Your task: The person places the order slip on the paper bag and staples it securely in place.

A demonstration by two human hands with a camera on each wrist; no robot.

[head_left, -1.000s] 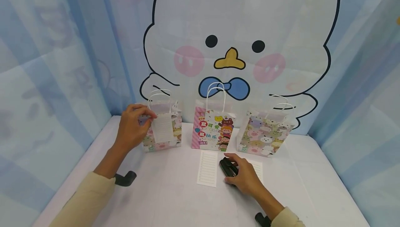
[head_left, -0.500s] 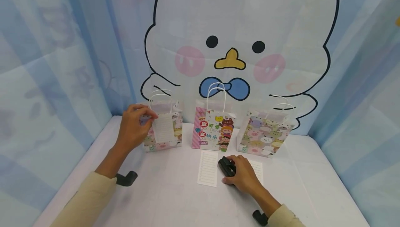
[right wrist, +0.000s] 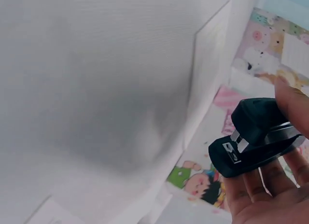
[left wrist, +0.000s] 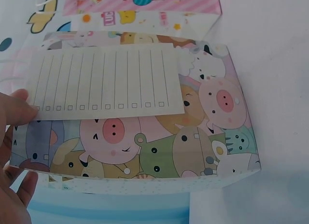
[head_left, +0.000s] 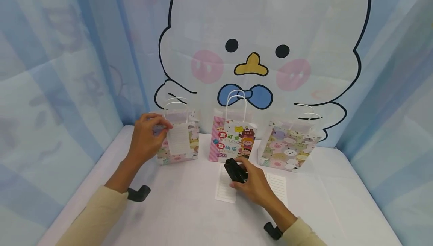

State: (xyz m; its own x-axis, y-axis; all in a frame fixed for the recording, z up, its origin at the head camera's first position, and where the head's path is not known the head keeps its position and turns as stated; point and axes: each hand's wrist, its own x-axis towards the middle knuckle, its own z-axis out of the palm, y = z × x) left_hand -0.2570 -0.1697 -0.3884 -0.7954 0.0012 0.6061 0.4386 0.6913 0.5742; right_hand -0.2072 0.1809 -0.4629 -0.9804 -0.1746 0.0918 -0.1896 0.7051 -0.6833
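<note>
The right hand (head_left: pixel 255 186) had just lifted the stapler (head_left: pixel 235 170) and carried it left and away from the person — in the head view it now hung over the left loose card (head_left: pixel 224 195) on the desk (head_left: pixel 182 201), before the middle bag (head_left: pixel 233 140). I judged that this brought the tool closer to the left bag (head_left: pixel 194 140), with no staple in the lined card (head_left: pixel 178 139) that I could make out.

The left hand (head_left: pixel 147 137) had not shifted: it pinched the lined card's upper left corner at the left bag's front; whether any fingers reached inside, I could not tell. The right hand gripped the stapler between thumb and fingers.

The stapler was dark and compact, its top arm raised off the base — bright metal showed between. The lined card looked pale and flat, ruled, with small boxes along one long edge.
</note>
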